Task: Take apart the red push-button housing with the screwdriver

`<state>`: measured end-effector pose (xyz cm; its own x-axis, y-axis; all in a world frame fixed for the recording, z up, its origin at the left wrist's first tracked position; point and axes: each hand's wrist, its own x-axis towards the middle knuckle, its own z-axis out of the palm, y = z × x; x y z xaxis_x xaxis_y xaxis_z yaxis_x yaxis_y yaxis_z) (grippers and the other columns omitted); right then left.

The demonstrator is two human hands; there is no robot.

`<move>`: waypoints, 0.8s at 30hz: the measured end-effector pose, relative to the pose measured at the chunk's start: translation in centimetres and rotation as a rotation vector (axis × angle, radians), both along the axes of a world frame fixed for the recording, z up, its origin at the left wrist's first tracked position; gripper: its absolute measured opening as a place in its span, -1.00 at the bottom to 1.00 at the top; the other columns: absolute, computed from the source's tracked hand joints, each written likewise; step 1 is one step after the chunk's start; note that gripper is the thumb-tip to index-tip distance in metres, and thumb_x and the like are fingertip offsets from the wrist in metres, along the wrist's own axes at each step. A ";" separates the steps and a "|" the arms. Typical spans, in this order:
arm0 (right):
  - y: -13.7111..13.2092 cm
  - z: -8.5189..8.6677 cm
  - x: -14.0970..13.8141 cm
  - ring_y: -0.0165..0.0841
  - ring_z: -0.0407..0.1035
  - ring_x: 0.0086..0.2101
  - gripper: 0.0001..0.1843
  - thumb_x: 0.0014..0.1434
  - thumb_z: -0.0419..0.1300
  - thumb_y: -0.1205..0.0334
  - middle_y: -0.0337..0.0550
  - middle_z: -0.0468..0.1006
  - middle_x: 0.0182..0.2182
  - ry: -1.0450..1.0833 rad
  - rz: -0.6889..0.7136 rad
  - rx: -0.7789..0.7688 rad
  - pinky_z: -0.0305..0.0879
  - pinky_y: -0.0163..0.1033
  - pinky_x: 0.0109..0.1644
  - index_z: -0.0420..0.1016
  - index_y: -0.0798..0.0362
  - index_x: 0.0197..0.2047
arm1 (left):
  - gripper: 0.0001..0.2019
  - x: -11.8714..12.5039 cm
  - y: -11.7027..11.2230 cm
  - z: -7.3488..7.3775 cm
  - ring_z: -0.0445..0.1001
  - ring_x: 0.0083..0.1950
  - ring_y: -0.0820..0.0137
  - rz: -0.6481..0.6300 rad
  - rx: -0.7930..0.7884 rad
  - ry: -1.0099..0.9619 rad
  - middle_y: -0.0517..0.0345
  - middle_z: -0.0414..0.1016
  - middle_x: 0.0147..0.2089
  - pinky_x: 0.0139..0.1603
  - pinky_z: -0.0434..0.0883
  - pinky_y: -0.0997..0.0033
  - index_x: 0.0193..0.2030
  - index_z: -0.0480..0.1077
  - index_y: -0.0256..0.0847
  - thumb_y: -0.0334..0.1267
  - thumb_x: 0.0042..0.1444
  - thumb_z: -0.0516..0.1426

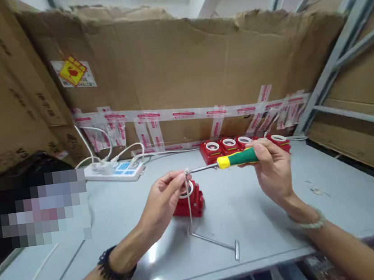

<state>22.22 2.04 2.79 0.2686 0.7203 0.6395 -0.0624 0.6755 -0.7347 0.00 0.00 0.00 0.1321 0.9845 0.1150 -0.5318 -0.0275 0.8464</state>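
Right now the left hand (pixel 162 202) pinches the top of a thin metal rod (pixel 188 199) between thumb and fingertips. The rod stands up from the grey table (pixel 249 205). At its foot it bends and runs along the table toward 4 o'clock, ending in a short cross piece (pixel 236 249).

The right hand (pixel 274 170) is closed around the green and yellow handle of a screwdriver (pixel 230 159). The screwdriver lies almost flat in the air, at 3 o'clock from the left fingers. Its thin metal tip points toward 9 o'clock and meets the top of the rod, just where the left fingers pinch. The spot is small, so it may be that a tiny screw sits there, but I cannot tell.

Just behind the rod, a red block (pixel 189 201) with a white ring on top sits on the table, close to the left hand. At 12 o'clock from the right hand, a row of more red blocks (pixel 228 146) with white rings stands by the cardboard wall (pixel 181 63). The wall has strips of tape (pixel 183 113) with red marks.

At 10 o'clock from the left hand lies a white power strip (pixel 116 171) with white cables (pixel 95 142) plugged in. The left wrist wears a dark bracelet (pixel 116 271). The right wrist wears a pale bead bracelet (pixel 311 222).
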 end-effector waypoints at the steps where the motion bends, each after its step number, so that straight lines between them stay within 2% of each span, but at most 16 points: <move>1: -0.1 -0.1 0.1 -0.42 0.38 -0.53 -0.84 0.06 0.24 0.12 -0.24 0.48 -0.46 -0.009 0.007 0.010 0.33 -0.33 -0.59 0.55 0.03 -0.38 | -0.79 0.1 0.0 0.1 0.38 -0.41 0.54 0.001 -0.002 -0.006 0.20 0.50 -0.40 -0.33 0.38 0.64 -0.37 0.53 -0.28 -0.24 -0.16 0.37; 4: -0.4 -0.3 0.4 -0.43 0.36 -0.53 -0.87 0.08 0.23 0.15 -0.26 0.47 -0.49 -0.072 -0.028 0.082 0.33 -0.31 -0.55 0.54 0.00 -0.37 | -0.79 0.2 0.1 0.3 0.38 -0.42 0.55 0.006 -0.008 -0.015 0.19 0.50 -0.40 -0.34 0.38 0.65 -0.36 0.54 -0.28 -0.25 -0.15 0.37; 8: -1.0 -0.5 0.8 -0.39 0.38 -0.47 -0.91 0.08 0.21 0.23 -0.23 0.51 -0.46 -0.236 -0.181 0.276 0.32 -0.27 -0.44 0.54 -0.03 -0.32 | -0.80 0.1 0.0 0.5 0.39 -0.40 0.55 0.014 -0.017 -0.010 0.17 0.50 -0.38 -0.33 0.40 0.65 -0.36 0.53 -0.30 -0.26 -0.13 0.36; 11: -1.3 -0.4 1.0 -0.31 0.43 -0.40 -0.85 0.07 0.21 0.27 -0.19 0.55 -0.41 -0.377 -0.170 0.430 0.35 -0.20 -0.38 0.53 -0.03 -0.24 | -0.78 0.0 0.0 0.8 0.38 -0.42 0.56 0.027 -0.025 -0.014 0.17 0.49 -0.40 -0.36 0.40 0.67 -0.36 0.52 -0.31 -0.25 -0.14 0.36; 14: -1.3 -0.3 1.5 -0.29 0.45 -0.36 -0.77 0.05 0.25 0.27 -0.16 0.57 -0.37 -0.508 -0.149 0.500 0.37 -0.19 -0.33 0.52 -0.03 -0.17 | -0.77 -0.4 0.2 1.2 0.38 -0.41 0.56 0.061 -0.013 -0.012 0.19 0.49 -0.41 -0.37 0.41 0.67 -0.36 0.52 -0.30 -0.25 -0.16 0.37; 16: -1.0 -0.3 1.8 -0.30 0.46 -0.34 -0.74 0.05 0.26 0.26 -0.16 0.59 -0.34 -0.602 -0.144 0.481 0.37 -0.21 -0.30 0.51 -0.03 -0.14 | -0.78 -0.7 0.3 1.3 0.38 -0.39 0.56 0.088 0.028 0.016 0.19 0.49 -0.40 -0.35 0.41 0.68 -0.36 0.52 -0.28 -0.24 -0.14 0.36; 19: -0.6 -0.6 2.1 -0.36 0.46 -0.38 -0.78 0.11 0.21 0.28 -0.18 0.59 -0.31 -0.675 -0.091 0.327 0.37 -0.28 -0.33 0.51 -0.02 -0.13 | -0.81 -1.2 0.4 1.2 0.39 -0.37 0.56 0.127 0.121 0.113 0.21 0.50 -0.38 -0.32 0.39 0.69 -0.35 0.52 -0.24 -0.21 -0.09 0.34; 22: -0.5 -0.9 1.9 -0.43 0.45 -0.47 -0.82 0.17 0.14 0.28 -0.23 0.57 -0.38 -0.589 -0.015 0.143 0.38 -0.33 -0.40 0.50 0.00 -0.16 | -0.81 -1.5 0.4 1.0 0.41 -0.35 0.54 0.157 0.174 0.254 0.21 0.51 -0.36 -0.32 0.39 0.67 -0.30 0.51 -0.21 -0.16 -0.01 0.29; 24: -0.6 -0.9 1.6 -0.44 0.44 -0.49 -0.85 0.17 0.15 0.26 -0.24 0.56 -0.41 -0.514 0.015 0.076 0.39 -0.33 -0.41 0.50 0.02 -0.19 | -0.81 -1.5 0.4 0.9 0.42 -0.36 0.53 0.166 0.176 0.329 0.21 0.51 -0.36 -0.33 0.39 0.64 -0.28 0.51 -0.20 -0.15 0.01 0.28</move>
<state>23.81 1.46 1.93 -0.1039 0.6679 0.7370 0.2836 0.7301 -0.6217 -1.54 0.37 0.85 0.0306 0.9646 0.2618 -0.2091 -0.2500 0.9454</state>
